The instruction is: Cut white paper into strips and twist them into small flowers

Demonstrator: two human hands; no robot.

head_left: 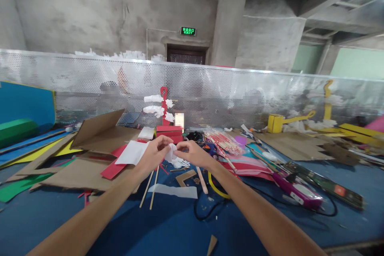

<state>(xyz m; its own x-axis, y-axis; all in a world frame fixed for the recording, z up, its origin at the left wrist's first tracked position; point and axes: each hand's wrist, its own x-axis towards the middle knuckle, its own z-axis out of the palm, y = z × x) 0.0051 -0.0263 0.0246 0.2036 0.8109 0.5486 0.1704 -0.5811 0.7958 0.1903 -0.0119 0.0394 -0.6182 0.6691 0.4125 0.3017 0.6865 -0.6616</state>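
Observation:
Both my hands meet over the middle of the blue table (168, 224). My left hand (156, 152) and my right hand (192, 153) pinch a small crumpled piece of white tissue (172, 153) between their fingertips. Just behind them stands a red cardboard tree (164, 108) on a red box base (169, 132), with white tissue tufts (153, 104) stuck on its branches. A white paper sheet (132, 153) lies beside my left hand. More white tissue scraps (180, 164) lie under my hands.
Brown cardboard sheets (96, 136) and red paper (111, 169) lie at left. Wooden sticks (150, 190), a packet of sticks (223, 141), a purple glue gun (295, 192) with black cord and coloured foam boards surround the hands. A perforated metal screen (210, 92) closes the back.

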